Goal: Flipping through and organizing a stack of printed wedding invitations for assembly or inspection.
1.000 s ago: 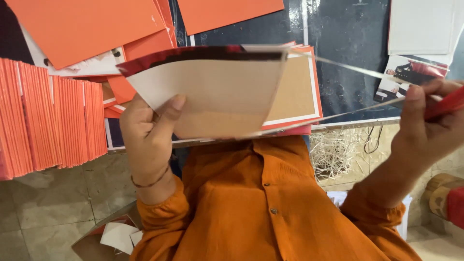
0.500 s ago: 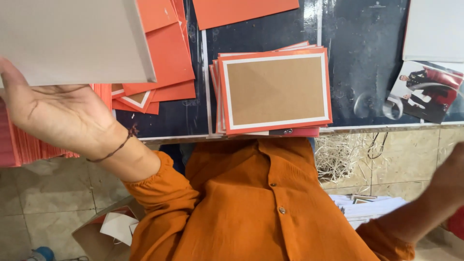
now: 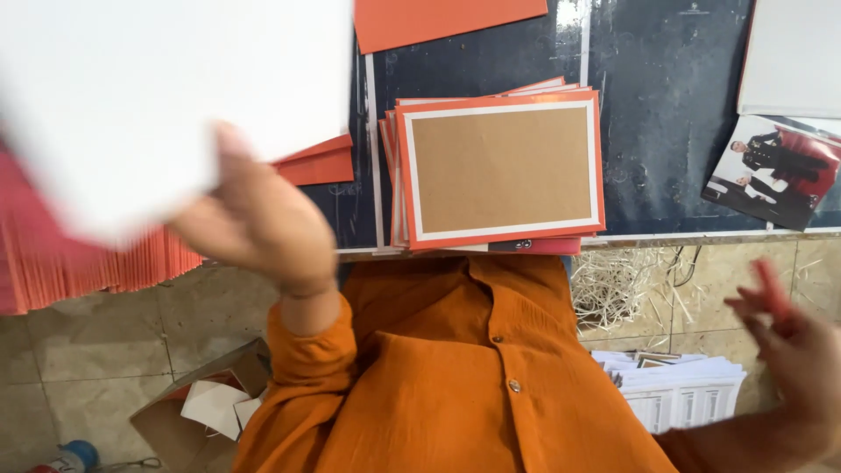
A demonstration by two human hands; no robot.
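My dark table (image 3: 666, 131) carries a stack of orange-bordered cards (image 3: 499, 171), the top one showing a brown panel inside a white frame, at the edge just above my orange shirt (image 3: 455, 377). My left hand (image 3: 254, 215) is raised at the left, its grip closed on a large white sheet (image 3: 158, 96), blurred. My right hand (image 3: 793, 346) hangs low right, blurred; I cannot tell its grip. On the floor, an open cardboard box (image 3: 188, 420) holds white paper pieces.

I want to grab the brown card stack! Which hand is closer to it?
Left. The left hand is up beside the stack, holding a white sheet. The right hand is lower, off the table.
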